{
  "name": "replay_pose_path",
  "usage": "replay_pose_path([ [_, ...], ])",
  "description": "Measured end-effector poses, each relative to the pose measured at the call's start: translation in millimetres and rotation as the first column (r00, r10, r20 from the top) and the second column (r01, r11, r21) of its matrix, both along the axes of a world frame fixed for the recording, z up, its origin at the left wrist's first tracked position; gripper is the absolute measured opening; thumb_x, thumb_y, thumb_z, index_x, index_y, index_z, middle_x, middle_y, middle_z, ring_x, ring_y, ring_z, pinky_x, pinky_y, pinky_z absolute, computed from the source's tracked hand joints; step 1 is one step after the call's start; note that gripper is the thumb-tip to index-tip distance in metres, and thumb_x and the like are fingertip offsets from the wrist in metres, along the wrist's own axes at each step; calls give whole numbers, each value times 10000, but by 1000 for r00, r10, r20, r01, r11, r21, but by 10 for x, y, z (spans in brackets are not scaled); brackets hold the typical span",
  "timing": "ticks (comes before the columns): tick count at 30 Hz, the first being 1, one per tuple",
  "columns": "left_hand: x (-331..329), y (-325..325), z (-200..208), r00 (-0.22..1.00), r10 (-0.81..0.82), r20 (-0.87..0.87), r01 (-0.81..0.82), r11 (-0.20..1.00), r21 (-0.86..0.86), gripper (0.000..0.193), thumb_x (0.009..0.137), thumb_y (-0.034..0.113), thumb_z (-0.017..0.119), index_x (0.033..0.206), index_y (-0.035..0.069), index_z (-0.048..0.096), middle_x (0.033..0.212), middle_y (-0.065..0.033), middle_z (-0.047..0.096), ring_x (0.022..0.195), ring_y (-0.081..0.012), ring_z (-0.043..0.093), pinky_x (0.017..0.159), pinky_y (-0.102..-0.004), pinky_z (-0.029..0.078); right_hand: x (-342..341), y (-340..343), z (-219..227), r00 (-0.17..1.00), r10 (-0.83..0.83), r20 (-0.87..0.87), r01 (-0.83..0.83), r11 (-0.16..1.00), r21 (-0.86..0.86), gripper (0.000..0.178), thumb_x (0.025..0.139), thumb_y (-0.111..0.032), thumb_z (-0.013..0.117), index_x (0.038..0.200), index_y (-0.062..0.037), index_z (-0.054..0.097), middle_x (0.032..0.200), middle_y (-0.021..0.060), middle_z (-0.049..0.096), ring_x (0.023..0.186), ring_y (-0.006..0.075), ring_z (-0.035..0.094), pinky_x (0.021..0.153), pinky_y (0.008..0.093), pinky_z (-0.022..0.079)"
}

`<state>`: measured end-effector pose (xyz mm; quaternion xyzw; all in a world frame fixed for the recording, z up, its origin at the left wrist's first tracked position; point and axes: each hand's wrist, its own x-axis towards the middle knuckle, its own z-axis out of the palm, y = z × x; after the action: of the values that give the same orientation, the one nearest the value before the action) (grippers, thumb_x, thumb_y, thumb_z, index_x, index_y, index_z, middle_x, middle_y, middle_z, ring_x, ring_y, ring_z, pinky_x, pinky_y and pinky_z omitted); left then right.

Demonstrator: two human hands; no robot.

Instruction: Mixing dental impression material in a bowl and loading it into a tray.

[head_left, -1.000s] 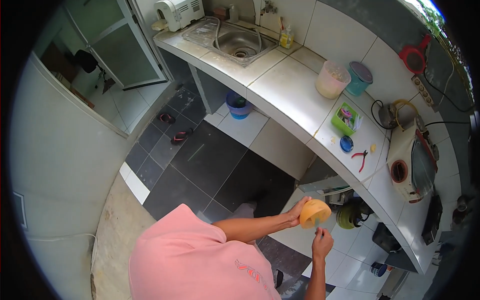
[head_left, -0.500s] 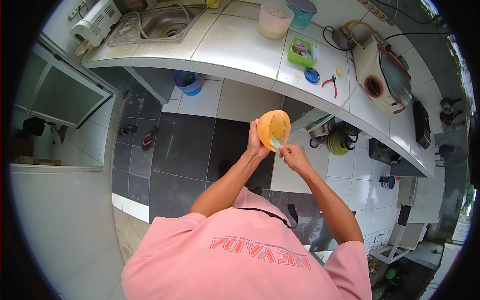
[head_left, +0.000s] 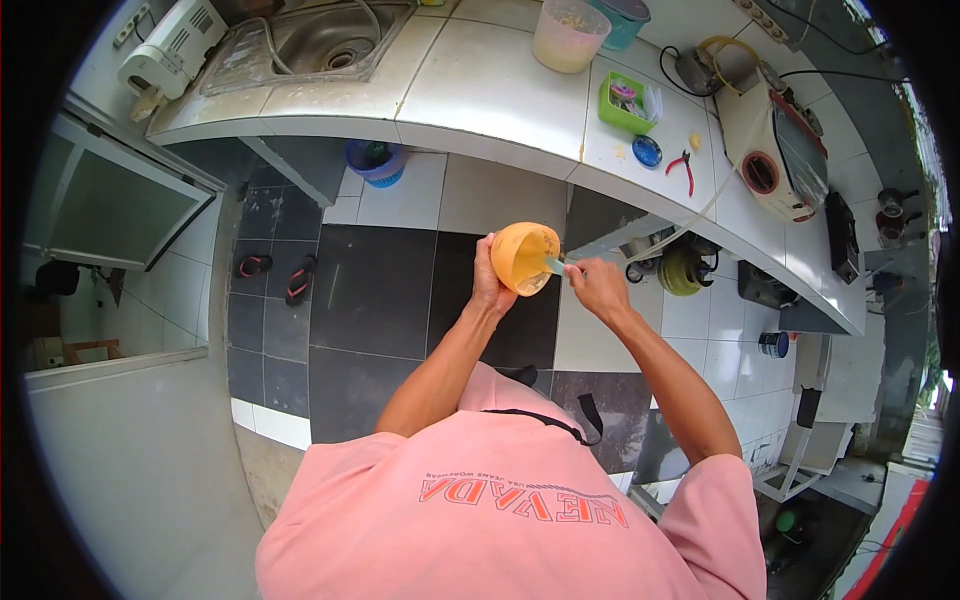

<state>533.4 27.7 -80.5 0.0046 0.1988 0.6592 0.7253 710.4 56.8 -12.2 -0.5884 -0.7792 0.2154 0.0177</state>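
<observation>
My left hand (head_left: 488,280) grips an orange bowl (head_left: 513,265) from its left side, fingers wrapped round the outer wall. The bowl is tilted, its mouth facing right, and smears of something line its inside. In my right hand (head_left: 600,288) is a light-blue spatula-like utensil (head_left: 554,265), whose tip reaches in at the bowl's right rim. The exact shape of that tip is too small to make out. Both hands are raised over the floor, in front of the counter.
A white-tiled counter (head_left: 490,95) curves across the far side, with a sink (head_left: 335,45), a green basket (head_left: 625,118), a blue lid (head_left: 647,152), red pliers (head_left: 682,172) and a tub (head_left: 568,40). Beneath it stand a green gas cylinder (head_left: 685,272) and a blue basket (head_left: 380,168). Sandals (head_left: 300,280) lie at left.
The bowl has shifted slightly left and turned its mouth more to the right. My right hand has moved a little right, drawing the utensil toward the rim. The view has shifted slightly.
</observation>
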Motion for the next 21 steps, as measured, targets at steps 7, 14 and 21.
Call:
replay_pose_path([
  [7,-135,3,-142,991,128,-42,-131,989,-72,387,945,399,391,1075,76,561,1065,-84,628,989,-203,608,872,-382,502,-249,-108,-81,999,10,-49,-18,984,-176,315,905,-295,519,794,-31,650,668,149,642,625,333,632,553,449,463],
  [14,-13,-137,-214,992,99,-74,-108,984,-141,378,951,394,398,1064,72,559,1047,-64,628,991,-190,599,887,-359,487,-113,-219,-258,999,27,-24,-28,999,-33,365,933,-303,478,733,-35,626,644,173,621,583,342,614,534,440,447],
  [21,-58,-140,-77,994,102,37,-96,985,-144,369,943,394,409,1073,79,551,1055,-63,616,992,-193,594,873,-364,494,-189,-120,-202,985,-49,-167,-28,900,-434,400,944,-318,471,737,0,595,653,212,609,571,376,590,493,438,430],
])
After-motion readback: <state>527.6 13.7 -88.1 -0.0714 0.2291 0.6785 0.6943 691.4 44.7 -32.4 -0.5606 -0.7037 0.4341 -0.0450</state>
